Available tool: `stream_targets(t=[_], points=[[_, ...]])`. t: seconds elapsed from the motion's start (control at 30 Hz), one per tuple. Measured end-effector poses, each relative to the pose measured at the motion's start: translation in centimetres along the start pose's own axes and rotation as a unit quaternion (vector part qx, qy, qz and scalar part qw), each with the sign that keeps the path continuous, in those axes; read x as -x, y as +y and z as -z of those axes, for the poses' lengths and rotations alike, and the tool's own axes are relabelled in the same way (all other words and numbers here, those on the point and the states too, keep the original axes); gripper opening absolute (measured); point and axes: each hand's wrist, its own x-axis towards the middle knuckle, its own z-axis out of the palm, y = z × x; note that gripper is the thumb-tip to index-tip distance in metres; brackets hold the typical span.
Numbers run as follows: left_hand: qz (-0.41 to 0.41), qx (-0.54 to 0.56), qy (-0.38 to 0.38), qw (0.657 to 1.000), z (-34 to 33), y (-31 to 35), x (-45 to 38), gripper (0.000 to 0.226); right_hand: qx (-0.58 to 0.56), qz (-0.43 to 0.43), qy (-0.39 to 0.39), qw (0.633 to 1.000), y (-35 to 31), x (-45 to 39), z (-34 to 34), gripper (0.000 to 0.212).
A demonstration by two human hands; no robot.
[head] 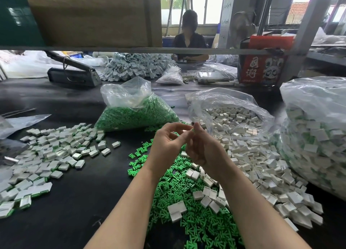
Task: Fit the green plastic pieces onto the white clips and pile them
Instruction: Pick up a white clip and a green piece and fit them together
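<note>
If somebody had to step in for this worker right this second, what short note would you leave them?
Left hand and right hand: raised together over the table, fingertips meeting on a small piece; too hidden to tell which hand holds it.
Loose green pieces lie in front, loose white clips to the right, with a bag of green pieces and a bag of white clips behind.
Done: a finished pile on the left.
Left: most of the loose parts are unassembled.

We are in a small assembly workshop. Bulk bags of green pieces point(138, 114) and white clips point(230, 117) crowd our black worktable point(78, 202); another worker point(189, 37) sits opposite.
</note>
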Motion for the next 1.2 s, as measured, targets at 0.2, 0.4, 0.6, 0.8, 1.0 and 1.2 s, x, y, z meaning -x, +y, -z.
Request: stream_targets(t=[0.2, 0.4, 0.6, 0.8, 1.0, 1.2], points=[[0.009, -0.033, 0.032, 0.999, -0.8, 0.5, -0.1, 0.012, 0.001, 0.005, -0.008, 1.000, 0.2, -0.1, -0.1, 0.067], [0.039, 0.013, 0.057, 0.997, -1.3, 0.2, 0.0, 0.009, 0.038, 0.008, -0.025, 0.999, -0.3, 0.4, -0.9, 0.079], [0.086, 0.099, 0.060, 0.990, -1.6, 0.1, -0.1, 0.011, 0.092, 0.034, 0.003, 0.995, 0.1, 0.3, -0.8, 0.057], [0.109, 0.143, 0.070, 0.981, -1.7, 0.0, -0.4, 0.033, 0.099, 0.060, 0.031, 0.993, 0.3, 0.2, -1.0, 0.049], [0.126, 0.166, 0.061, 0.976, -1.7, 0.2, -0.3, 0.043, 0.115, 0.062, 0.038, 0.991, 0.5, 0.2, -1.0, 0.062], [0.135, 0.168, 0.059, 0.975, -1.7, 0.1, -0.3, 0.037, 0.105, 0.067, 0.053, 0.991, 0.5, 0.3, -1.2, 0.063]])
